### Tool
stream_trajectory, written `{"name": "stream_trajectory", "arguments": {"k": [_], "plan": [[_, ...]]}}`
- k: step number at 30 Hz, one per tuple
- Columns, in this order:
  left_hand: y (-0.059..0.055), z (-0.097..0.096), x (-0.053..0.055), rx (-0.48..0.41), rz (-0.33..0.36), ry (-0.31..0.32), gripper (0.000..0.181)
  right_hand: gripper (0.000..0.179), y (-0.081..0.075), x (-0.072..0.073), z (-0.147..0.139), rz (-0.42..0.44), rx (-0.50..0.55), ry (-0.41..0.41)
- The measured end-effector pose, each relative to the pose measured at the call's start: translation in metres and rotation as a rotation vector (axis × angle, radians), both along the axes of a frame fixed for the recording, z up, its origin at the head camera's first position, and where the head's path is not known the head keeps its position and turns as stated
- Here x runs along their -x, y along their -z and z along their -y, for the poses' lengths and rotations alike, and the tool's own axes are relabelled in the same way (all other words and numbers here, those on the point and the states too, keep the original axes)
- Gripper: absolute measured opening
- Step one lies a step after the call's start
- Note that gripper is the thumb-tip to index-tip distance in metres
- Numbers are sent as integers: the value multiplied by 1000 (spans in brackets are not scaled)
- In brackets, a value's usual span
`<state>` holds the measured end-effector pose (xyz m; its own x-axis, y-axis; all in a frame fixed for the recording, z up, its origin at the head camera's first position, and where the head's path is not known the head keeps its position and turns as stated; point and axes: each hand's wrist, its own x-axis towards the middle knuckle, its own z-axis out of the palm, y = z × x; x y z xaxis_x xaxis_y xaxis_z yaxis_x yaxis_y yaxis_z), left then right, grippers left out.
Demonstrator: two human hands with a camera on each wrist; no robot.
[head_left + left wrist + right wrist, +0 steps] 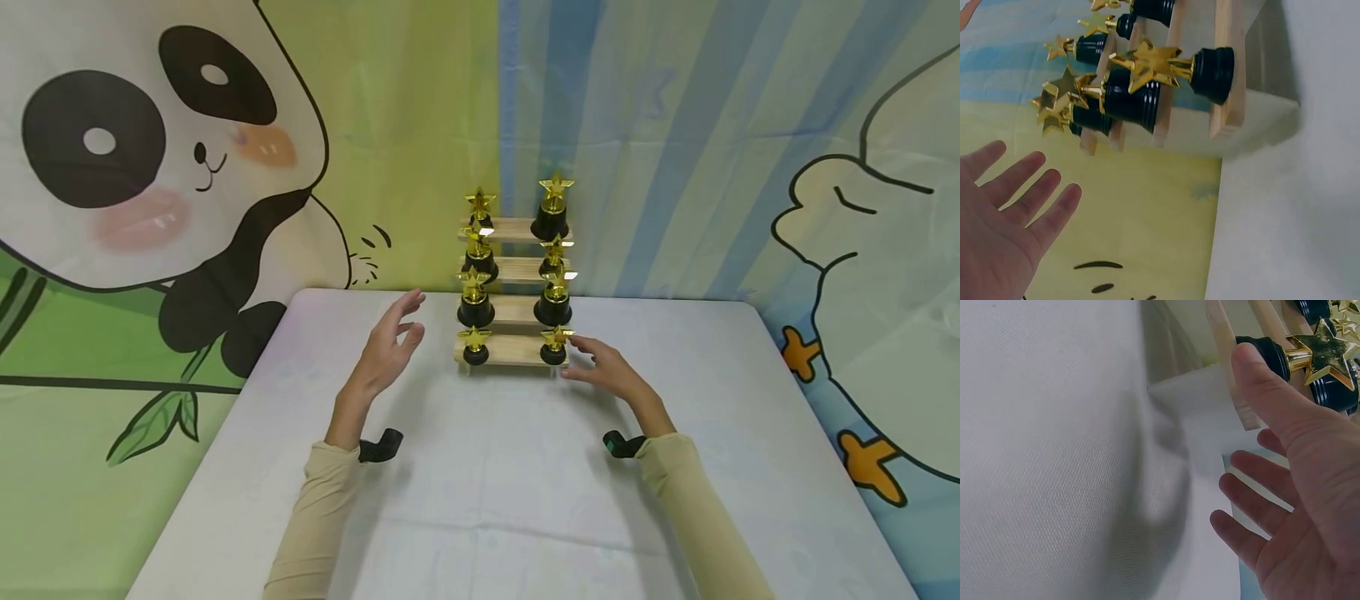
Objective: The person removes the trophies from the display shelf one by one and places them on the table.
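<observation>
A tiered wooden stand (513,351) at the table's far edge bears several small trophies, each a gold star on a black base. In the head view, my left hand (386,354) is held to the left of the stand, apart from it, fingers extended. The left wrist view has this hand (1004,225) with fingers spread below the front left trophy (1213,75). My right hand (611,372) is beside the stand's lowest tier, near the front right trophy (554,353). Seen from the right wrist, its thumb (1266,378) overlaps that trophy's base, and its other fingers are loosely bent.
White cloth covers the table (480,500). Behind it hangs a curtain (420,125) with a cartoon panda and blue stripes, close at the back of the stand. A black wrist mount (381,446) juts inward from the left wrist, another (622,445) from the right.
</observation>
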<state>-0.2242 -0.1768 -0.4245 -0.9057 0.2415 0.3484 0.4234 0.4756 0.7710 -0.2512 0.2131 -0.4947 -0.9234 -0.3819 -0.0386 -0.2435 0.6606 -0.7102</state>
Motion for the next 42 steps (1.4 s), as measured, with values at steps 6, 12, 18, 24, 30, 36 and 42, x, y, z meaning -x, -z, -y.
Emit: {"name": "stream_trajectory", "arguments": {"k": [6,12,18,24,30,36,42], "plan": [[-5,-16,3,14,-44,34,80,75,0,1,0,1,-16,4],[-9,-30,-1,30,-94,88,75,77,0,3,1,14,-26,5],[-9,-50,-6,84,-145,173,79,75,0,5,2,20,-13,6],[-5,-75,-2,123,-108,208,76,73,2,5,2,1,-3,6],[6,-104,10,145,-194,251,54,74,1,4,5,28,-5,30],[14,-131,25,173,-216,258,48,72,2,5,6,6,21,21],[21,-153,34,205,-231,294,44,68,5,5,6,-3,34,18]]}}
